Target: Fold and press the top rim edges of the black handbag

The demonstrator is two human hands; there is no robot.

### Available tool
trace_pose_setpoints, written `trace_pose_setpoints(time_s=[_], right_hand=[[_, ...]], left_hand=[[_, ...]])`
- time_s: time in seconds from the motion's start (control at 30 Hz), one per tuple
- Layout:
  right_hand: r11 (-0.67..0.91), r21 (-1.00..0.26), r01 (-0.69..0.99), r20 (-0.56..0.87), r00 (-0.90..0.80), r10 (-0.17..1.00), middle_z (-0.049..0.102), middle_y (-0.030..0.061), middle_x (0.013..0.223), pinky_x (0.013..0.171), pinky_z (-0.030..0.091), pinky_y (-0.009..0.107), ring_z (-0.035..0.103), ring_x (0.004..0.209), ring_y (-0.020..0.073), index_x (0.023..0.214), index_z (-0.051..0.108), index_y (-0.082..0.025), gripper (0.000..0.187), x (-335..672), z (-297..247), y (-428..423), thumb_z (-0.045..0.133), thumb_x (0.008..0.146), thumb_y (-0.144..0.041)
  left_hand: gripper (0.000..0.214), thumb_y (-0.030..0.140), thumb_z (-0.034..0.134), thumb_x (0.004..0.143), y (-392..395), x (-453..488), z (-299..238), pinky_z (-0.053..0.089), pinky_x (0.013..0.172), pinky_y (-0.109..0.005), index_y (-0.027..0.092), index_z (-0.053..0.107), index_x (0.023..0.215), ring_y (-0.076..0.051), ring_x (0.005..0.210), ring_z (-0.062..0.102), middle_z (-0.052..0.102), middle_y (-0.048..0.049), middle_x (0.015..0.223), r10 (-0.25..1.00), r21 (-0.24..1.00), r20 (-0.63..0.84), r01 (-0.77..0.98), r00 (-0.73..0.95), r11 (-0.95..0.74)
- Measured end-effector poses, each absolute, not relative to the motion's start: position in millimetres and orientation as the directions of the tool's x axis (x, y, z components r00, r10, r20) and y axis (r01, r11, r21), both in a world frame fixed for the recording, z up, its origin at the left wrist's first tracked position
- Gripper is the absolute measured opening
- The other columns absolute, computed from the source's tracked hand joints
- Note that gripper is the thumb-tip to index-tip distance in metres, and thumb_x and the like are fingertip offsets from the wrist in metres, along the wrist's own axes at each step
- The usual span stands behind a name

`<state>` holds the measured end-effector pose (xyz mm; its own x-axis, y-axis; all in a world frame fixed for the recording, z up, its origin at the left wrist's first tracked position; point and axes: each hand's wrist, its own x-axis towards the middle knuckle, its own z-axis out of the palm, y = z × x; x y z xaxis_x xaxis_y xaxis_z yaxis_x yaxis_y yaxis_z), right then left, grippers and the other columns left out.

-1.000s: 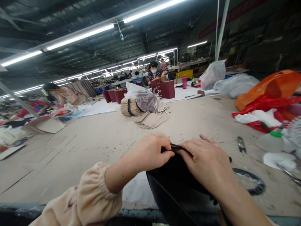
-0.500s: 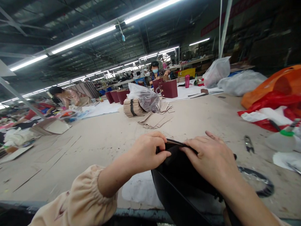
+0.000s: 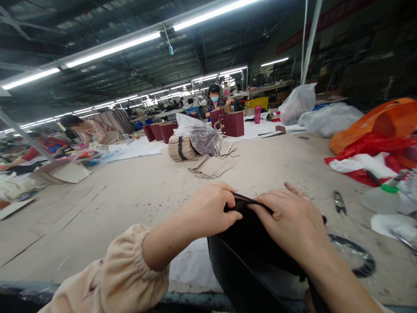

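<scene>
A black bag (image 3: 233, 274) stands at the table's front edge, its mouth facing up and its inside dark. My left hand (image 3: 210, 210) pinches the far rim, thumb inside and fingers curled over the edge. Close by on the right, my right hand (image 3: 293, 219) grips the same rim between thumb and fingers. A thin brown line shows along the edge between both hands. The bag's lower part drops out of view, and my right forearm covers some of its right side.
Thread snips (image 3: 339, 202), a black ring-shaped strip (image 3: 367, 260) and a bottle with a green collar (image 3: 383, 198) lie on the right. Ahead are cardboard pieces (image 3: 212, 166), a clear plastic bag (image 3: 203, 136) and a maroon box-shaped bag (image 3: 232, 123). Co-workers sit farther off.
My left hand has shifted slightly right along the rim, nearer my right hand. My right hand keeps its hold. The view has turned a little.
</scene>
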<state>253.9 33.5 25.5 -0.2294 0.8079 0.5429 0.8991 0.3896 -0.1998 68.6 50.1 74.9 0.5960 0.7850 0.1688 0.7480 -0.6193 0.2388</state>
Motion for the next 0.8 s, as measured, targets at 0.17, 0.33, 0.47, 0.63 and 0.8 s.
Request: trace_pose_setpoints(time_s=[0.17,0.33,0.47,0.63,0.8], right_hand=[[0.397,-0.2,0.896,0.557,-0.23,0.798,0.068,-0.002,0.071,0.099,0.03,0.043,0.062,0.072,0.0159,0.075,0.068,-0.026,0.014,254,25,33,0.057,0.081,-0.032],[0.414,-0.219,0.884,0.574,-0.226,0.787,0.068,-0.0026,0.07,0.1,0.029,0.042,0.062,0.07,0.0153,0.073,0.067,-0.026,0.014,254,23,34,0.057,0.081,-0.032],[0.439,-0.234,0.868,0.582,-0.236,0.778,0.068,-0.0024,0.069,0.1,0.029,0.042,0.062,0.069,0.0146,0.07,0.066,-0.026,0.017,256,23,35,0.056,0.081,-0.032],[0.47,-0.245,0.848,0.579,-0.261,0.773,0.068,-0.0037,0.069,0.1,0.031,0.042,0.062,0.066,0.0133,0.072,0.067,-0.026,0.015,255,24,32,0.056,0.081,-0.033],[0.505,-0.254,0.825,0.577,-0.29,0.763,0.065,-0.005,0.066,0.101,0.031,0.042,0.06,0.063,0.0118,0.072,0.066,-0.027,0.013,249,27,27,0.057,0.08,-0.031]], left_hand=[[0.021,0.024,0.055,0.078,61,65,70,0.044,0.07,-0.022,0.016,0.059,0.059,-0.012,0.071,0.059,0.067,-0.0018,0.08,0.803,0.354,0.232,0.721,0.55,-0.596],[0.025,0.028,0.058,0.075,68,63,66,0.041,0.062,-0.021,0.014,0.056,0.054,-0.01,0.063,0.056,0.066,-0.0007,0.07,0.872,0.479,0.199,0.731,0.448,-0.485],[0.022,0.032,0.059,0.073,68,63,63,0.035,0.052,-0.021,0.015,0.062,0.06,-0.009,0.054,0.051,0.062,0.0011,0.059,0.916,0.542,0.149,0.744,0.374,-0.392],[0.023,0.034,0.058,0.073,60,58,61,0.032,0.048,-0.02,0.014,0.063,0.062,-0.009,0.052,0.049,0.059,0.0022,0.057,0.927,0.6,0.147,0.714,0.346,-0.361],[0.022,0.032,0.059,0.074,44,45,63,0.035,0.055,-0.02,0.015,0.061,0.059,-0.009,0.059,0.051,0.062,0.0023,0.065,0.905,0.584,0.172,0.699,0.389,-0.412]])
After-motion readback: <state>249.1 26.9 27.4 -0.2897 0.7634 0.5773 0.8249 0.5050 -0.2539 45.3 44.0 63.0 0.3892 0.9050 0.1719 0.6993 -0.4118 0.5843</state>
